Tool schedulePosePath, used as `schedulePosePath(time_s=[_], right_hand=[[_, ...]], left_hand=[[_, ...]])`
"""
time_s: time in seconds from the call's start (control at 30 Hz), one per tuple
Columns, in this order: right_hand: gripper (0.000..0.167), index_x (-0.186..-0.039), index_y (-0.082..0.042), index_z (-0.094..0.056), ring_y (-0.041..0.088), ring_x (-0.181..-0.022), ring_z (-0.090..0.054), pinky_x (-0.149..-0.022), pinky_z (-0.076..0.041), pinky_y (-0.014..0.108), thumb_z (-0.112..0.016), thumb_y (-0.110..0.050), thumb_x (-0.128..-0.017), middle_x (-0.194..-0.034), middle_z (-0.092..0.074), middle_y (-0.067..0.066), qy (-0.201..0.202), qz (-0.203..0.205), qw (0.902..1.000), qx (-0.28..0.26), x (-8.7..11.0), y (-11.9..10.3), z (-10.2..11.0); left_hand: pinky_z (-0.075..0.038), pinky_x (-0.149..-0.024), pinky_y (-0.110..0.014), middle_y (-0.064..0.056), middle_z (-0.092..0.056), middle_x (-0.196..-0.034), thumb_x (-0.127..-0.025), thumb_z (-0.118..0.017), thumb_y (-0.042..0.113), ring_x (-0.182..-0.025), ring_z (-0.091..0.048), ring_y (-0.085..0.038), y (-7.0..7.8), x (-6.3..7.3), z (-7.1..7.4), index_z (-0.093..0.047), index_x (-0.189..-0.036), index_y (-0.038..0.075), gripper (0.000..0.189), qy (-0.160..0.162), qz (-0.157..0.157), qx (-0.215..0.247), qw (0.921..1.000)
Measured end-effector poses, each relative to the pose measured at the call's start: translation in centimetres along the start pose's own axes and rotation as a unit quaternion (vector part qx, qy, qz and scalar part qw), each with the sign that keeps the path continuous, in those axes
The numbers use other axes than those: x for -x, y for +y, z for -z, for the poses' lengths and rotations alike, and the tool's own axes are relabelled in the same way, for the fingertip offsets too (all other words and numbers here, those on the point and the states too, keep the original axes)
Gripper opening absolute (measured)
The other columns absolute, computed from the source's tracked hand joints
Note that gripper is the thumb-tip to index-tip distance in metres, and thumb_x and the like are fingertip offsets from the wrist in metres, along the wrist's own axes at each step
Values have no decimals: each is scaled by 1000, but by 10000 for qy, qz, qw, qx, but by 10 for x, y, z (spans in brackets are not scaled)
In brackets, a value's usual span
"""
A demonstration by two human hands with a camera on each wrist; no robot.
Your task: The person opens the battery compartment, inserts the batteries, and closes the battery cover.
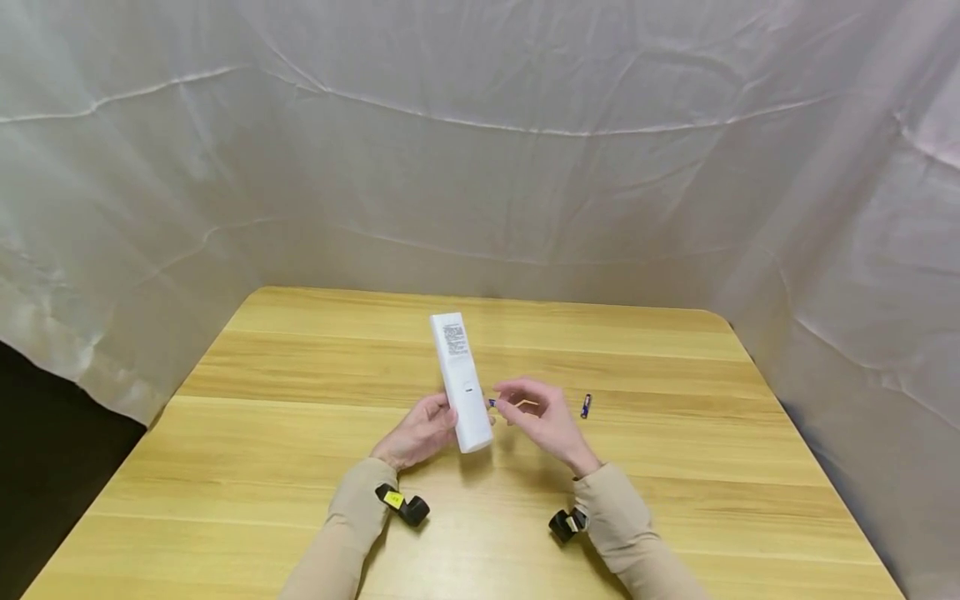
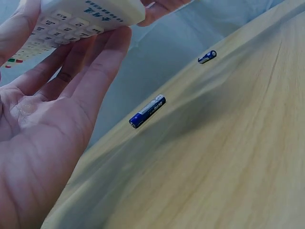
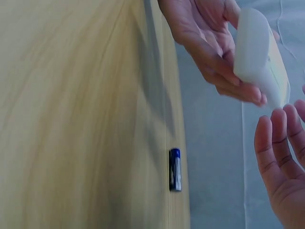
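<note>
My left hand point(image 1: 422, 429) grips a white remote control point(image 1: 461, 379) by its lower left side, thumb on the edge and fingers beneath. Its back, with a printed label and a small dark mark, faces up. Number keys point(image 2: 59, 28) show on its underside. My right hand point(image 1: 540, 414) hovers by the remote's right edge, fingers bent loosely with nothing held. In the right wrist view its fingertips point(image 3: 279, 117) are close to the remote; contact is unclear. Two blue batteries lie on the table: one point(image 1: 492, 402) partly hidden behind the right fingers, the other point(image 1: 587, 406) farther right.
The wooden table point(image 1: 300, 500) spreads beneath both hands. Pale cloth point(image 1: 487, 183) hangs behind it and along the sides. A black camera mount sits on each wrist, the left point(image 1: 405, 505) with a yellow label and the right point(image 1: 567, 525) without one visible.
</note>
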State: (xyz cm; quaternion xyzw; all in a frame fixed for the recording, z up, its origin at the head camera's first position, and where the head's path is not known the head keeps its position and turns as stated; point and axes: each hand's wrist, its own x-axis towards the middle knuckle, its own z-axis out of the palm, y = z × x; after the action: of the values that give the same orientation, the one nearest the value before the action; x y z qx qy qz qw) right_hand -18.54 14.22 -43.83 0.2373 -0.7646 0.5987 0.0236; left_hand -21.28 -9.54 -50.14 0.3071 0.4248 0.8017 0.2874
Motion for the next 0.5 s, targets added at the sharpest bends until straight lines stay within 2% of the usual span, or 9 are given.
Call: schedulePosePath(time_s=[0.13,0.23,0.37,0.5], right_hand=[[29,-117,7,-67,4,-87,-64,-78,-61,25,-70,-2,-90,-101,-69,23,-116,246,9994,192,-2,-1,-9],[30,-117,6,-67,3,-86,-63,-76,-62,27,-72,0,-88,-98,-69,22,-134,498,9983,276,-2,1,-15],[31,-118,6,-67,1,-83,-60,-72,-61,25,-73,2,-87,-95,-68,21,-95,719,9966,388,-2,4,-21],[34,-120,5,-67,1,-82,-57,-71,-61,23,-73,1,-87,-93,-66,19,-94,736,9962,457,-1,4,-23]], left_hand=[[-51,-108,-32,3,-64,-136,-103,-57,24,-124,-62,-12,-1,-1,0,-52,-138,16,36,-30,23,-45,10000],[-52,-107,-32,4,-65,-135,-103,-57,24,-123,-62,-12,-2,-1,0,-53,-138,15,36,-32,30,-62,10000],[-52,-108,-32,4,-64,-136,-103,-57,24,-124,-62,-12,-2,0,0,-50,-141,10,41,-4,28,-91,10000],[-52,-108,-32,4,-64,-136,-103,-57,23,-124,-62,-12,-1,0,-1,-47,-143,7,44,57,72,-88,9999]])
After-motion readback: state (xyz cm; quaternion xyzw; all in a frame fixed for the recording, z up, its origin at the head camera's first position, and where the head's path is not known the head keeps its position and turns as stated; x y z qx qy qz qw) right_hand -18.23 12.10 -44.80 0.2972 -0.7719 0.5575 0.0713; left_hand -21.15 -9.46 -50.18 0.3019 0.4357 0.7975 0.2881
